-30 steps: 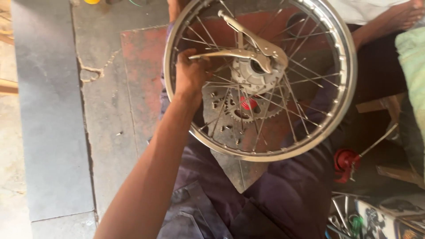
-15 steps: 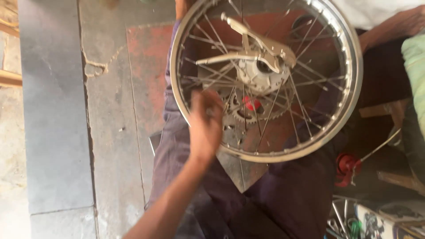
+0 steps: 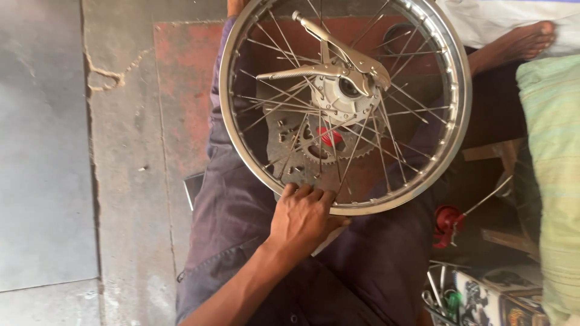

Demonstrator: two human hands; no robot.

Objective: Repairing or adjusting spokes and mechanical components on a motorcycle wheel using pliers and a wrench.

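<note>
The left hand [image 3: 302, 217] has slid down from the hub to the lower edge of the shiny spoked steel wheel rim [image 3: 241, 157], fingers [image 3: 308, 193] curled around it; the right hand is out of view.

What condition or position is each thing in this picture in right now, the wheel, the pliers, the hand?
Spoked wheel: bare rim without a tyre, resting across the person's lap.
Locking pliers: clamped at the hub, handles sticking out left.
Sprocket: lying behind the spokes.
Left hand: fingers on the rim's lower edge.
Right hand: out of view.
Red-handled tool: lying beside the lap.
</note>
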